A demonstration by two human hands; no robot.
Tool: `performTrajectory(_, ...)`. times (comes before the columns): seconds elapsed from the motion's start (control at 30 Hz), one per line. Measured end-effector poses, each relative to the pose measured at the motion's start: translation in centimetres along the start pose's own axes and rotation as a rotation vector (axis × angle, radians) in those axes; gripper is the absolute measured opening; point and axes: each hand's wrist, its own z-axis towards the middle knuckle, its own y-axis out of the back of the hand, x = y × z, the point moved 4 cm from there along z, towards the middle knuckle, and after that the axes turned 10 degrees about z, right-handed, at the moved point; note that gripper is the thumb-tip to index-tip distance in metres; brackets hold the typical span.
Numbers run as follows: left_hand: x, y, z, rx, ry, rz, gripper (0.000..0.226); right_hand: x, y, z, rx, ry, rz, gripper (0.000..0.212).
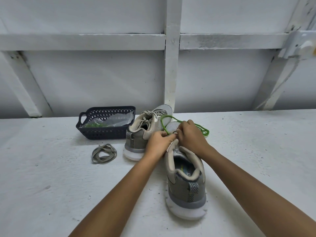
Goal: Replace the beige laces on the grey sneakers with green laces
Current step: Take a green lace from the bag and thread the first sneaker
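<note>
Two grey sneakers stand on a white surface. The near sneaker (185,182) points away from me, heel toward the camera. A green lace (166,124) loops over its toe and trails to the right. My left hand (159,142) and my right hand (192,137) meet over its front eyelets, fingers curled and pinching the green lace there. The far sneaker (145,132) lies behind to the left, with beige laces still in it. A removed beige lace (104,153) lies coiled on the surface to the left.
A dark blue perforated basket (95,132) at the back left holds a clear plastic bag (112,121) with more green lace inside. A white panelled wall with a post (171,65) rises directly behind the shoes.
</note>
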Motion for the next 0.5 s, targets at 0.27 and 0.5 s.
performTrajectory(0.27, -0.3, 0.1, -0.6, -0.006, 0.044, 0.042, 0.070, 0.9, 2.3, 1.0, -0.165, 0.041, 0.310, 0.013)
performTrajectory(0.5, 0.0, -0.2, -0.1, 0.001, 0.047, 0.145, 0.051, 3.1, 5.1, 2.8, -0.127, 0.151, 0.403, 0.013)
